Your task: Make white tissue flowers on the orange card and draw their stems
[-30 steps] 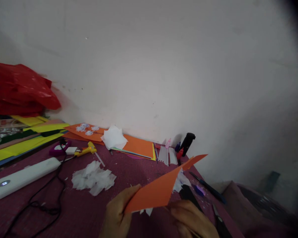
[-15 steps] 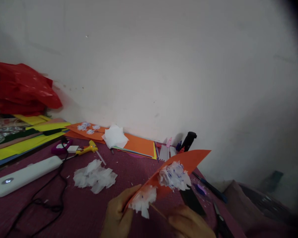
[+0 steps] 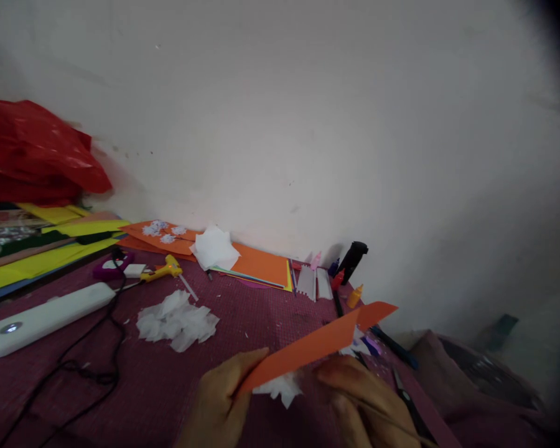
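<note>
My left hand [image 3: 221, 395] is closed on the near-left end of an orange card [image 3: 303, 348], thumb and fingers pinching it. The card is tilted, its plain side towards me. White tissue pieces [image 3: 282, 389] stick out below its lower edge, and a white-and-purple paper tuft [image 3: 354, 343] shows partly behind its far end. My right hand [image 3: 361, 398], somewhat blurred, is closed round a thin brown stick [image 3: 392, 418] just right of the card. The stick's tip is hidden.
A heap of white tissue petals [image 3: 177, 320] lies on the purple mat. Beyond it are a yellow glue gun [image 3: 168, 267], a white power bank [image 3: 49, 317] with black cable [image 3: 116, 330], and coloured papers [image 3: 256, 264]. Scissors [image 3: 408, 398] and an orange tube [image 3: 355, 296] are at right.
The card has turned over in my left hand, hiding most of its tissue tufts. My right hand has shifted slightly right and up, drawing the stick away from the tissue. The view tilted slightly.
</note>
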### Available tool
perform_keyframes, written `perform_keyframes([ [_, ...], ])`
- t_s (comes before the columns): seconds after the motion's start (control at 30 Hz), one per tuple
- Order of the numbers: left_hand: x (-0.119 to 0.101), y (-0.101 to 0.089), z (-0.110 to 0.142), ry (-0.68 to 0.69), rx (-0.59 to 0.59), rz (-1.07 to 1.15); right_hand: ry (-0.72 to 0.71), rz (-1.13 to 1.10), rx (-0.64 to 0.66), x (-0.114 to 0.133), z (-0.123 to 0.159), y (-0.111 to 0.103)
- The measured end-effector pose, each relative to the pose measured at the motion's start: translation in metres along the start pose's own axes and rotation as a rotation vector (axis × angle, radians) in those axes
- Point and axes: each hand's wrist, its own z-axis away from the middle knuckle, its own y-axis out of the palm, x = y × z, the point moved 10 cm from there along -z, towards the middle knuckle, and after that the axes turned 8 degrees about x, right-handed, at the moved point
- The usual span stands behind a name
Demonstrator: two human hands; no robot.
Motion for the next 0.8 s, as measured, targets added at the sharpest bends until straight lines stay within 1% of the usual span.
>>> perform_keyframes([
  [0.07, -0.005, 0.002, -0.001, -0.024, 0.049, 0.036, 0.045, -0.01, 0.102, -0.002, -0.007, 0.007],
  [0.13, -0.008, 0.007, -0.002, -0.097, 0.121, 0.083, 0.117, -0.037, 0.177, -0.008, -0.01, 0.012],
  [0.23, -0.009, 0.014, 0.003, -0.24, 0.221, 0.149, 0.241, -0.088, 0.193, -0.023, -0.007, 0.013],
  [0.33, -0.011, 0.012, 0.01, -0.318, 0.247, 0.194, 0.339, -0.196, 0.19, -0.033, 0.0, 0.014],
  [0.43, -0.014, 0.007, 0.014, -0.322, 0.239, 0.22, 0.41, -0.279, 0.172, -0.036, 0.005, 0.01],
  [0.53, -0.011, 0.012, 0.016, -0.335, 0.29, 0.22, 0.43, -0.259, 0.153, -0.031, 0.007, 0.002],
  [0.6, -0.009, 0.018, 0.017, -0.331, 0.337, 0.2, 0.473, -0.24, 0.204, -0.031, 0.009, 0.005],
  [0.67, -0.009, 0.023, 0.017, -0.323, 0.38, 0.199, 0.539, -0.267, 0.276, -0.036, 0.013, 0.012],
  [0.73, -0.011, 0.027, 0.018, -0.325, 0.434, 0.222, 0.603, -0.34, 0.332, -0.042, 0.019, 0.019],
  [0.8, -0.014, 0.029, 0.018, -0.325, 0.494, 0.247, 0.675, -0.464, 0.402, -0.047, 0.028, 0.029],
])
